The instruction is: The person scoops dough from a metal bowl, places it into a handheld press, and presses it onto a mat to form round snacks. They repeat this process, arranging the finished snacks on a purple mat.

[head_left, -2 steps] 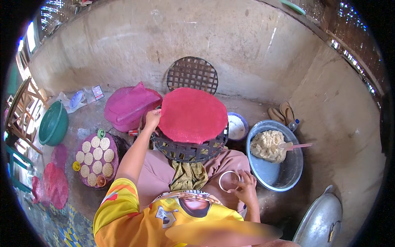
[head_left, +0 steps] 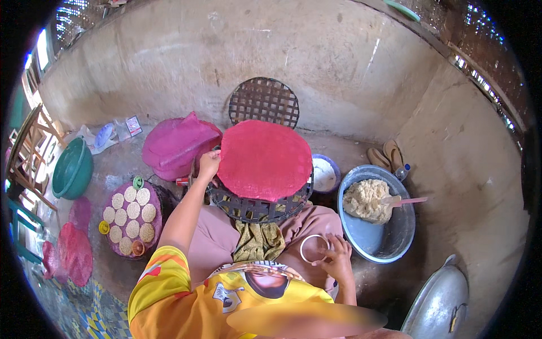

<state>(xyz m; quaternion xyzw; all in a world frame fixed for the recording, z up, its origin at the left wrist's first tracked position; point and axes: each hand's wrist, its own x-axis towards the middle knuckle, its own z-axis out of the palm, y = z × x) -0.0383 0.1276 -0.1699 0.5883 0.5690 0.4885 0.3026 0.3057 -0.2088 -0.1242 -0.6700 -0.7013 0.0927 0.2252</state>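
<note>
My left hand (head_left: pixel 209 164) is closed on the left edge of a round red sheet (head_left: pixel 265 158). The sheet lies over a dark woven lattice basket (head_left: pixel 271 211) just beyond my lap, hiding most of its top. Over my right thigh, my right hand (head_left: pixel 337 257) grips a thin white ring (head_left: pixel 307 248) by its right side, between thumb and fingers. A patterned yellow-green cloth (head_left: pixel 259 242) hangs between my legs under the basket's near side.
Pale dough (head_left: pixel 364 200) with a spatula (head_left: pixel 403 201) fills part of a blue-grey basin (head_left: pixel 370 240) at right. A small bowl of white powder (head_left: pixel 324 175) stands behind. Leftward are flat dough rounds (head_left: pixel 133 211), folded magenta sheets (head_left: pixel 175 147) and a green basin (head_left: pixel 73 172).
The near edge of the red sheet has dropped slightly toward me over the basket. Both hands keep their holds and have hardly moved.
</note>
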